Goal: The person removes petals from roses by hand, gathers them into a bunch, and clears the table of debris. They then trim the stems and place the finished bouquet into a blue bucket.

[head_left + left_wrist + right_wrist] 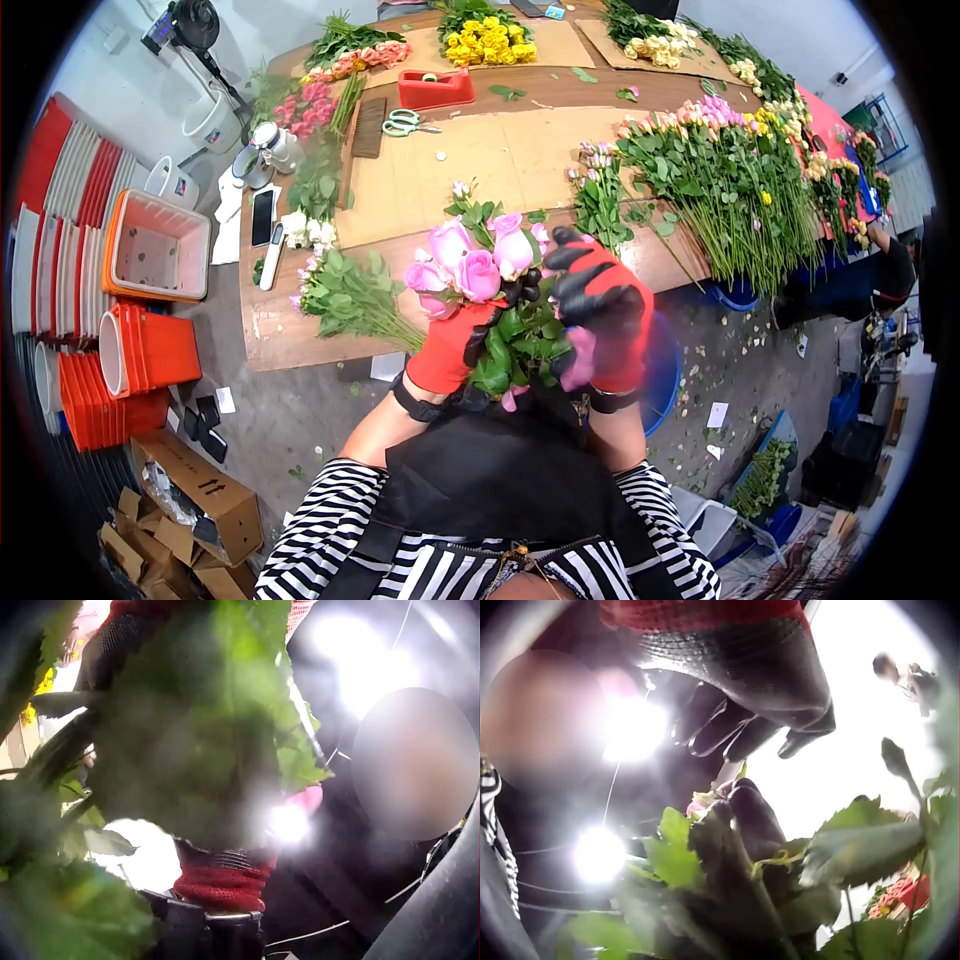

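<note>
In the head view my left hand [448,350], in a red and black glove, grips a small bunch of pink roses [478,274] by its stems. Green leaves [508,352] hang below the blooms and cover part of the hand. My right hand [603,318], gloved alike, is just right of the bunch with its fingers loosely spread. A blurred pink petal-like piece [578,358] shows beside its palm. From the right wrist, the black fingers [751,739] appear loosely bent above the leaves, holding nothing. A large blurred leaf [180,742] fills much of the left wrist view.
On the wooden table [285,335] lie cut greens [358,295], a big pile of roses [725,180], yellow roses [490,42], scissors [403,123] and a red tape dispenser [436,88]. A blue bucket [662,375] stands at right. Crates [155,245] are stacked left.
</note>
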Demonstrator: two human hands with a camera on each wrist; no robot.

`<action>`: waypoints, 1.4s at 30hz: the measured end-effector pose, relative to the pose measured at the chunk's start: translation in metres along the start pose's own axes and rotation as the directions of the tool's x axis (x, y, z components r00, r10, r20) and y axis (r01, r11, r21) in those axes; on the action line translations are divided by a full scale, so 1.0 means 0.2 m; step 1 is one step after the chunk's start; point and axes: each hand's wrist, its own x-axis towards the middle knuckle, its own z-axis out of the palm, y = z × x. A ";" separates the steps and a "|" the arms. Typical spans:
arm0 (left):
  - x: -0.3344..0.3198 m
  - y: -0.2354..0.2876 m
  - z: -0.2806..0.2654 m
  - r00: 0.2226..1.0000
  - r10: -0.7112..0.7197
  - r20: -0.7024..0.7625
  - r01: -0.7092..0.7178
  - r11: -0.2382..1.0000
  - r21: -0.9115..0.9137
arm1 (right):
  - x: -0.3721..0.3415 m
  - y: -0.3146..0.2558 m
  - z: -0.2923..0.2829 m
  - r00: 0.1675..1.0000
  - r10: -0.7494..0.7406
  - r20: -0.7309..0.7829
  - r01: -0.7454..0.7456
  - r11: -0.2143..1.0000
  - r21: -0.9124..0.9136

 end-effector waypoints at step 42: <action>-0.02 0.03 0.01 0.968 0.218 0.124 -0.246 0.924 0.294 | -0.09 0.06 0.22 0.905 0.136 -0.404 -0.148 0.989 0.001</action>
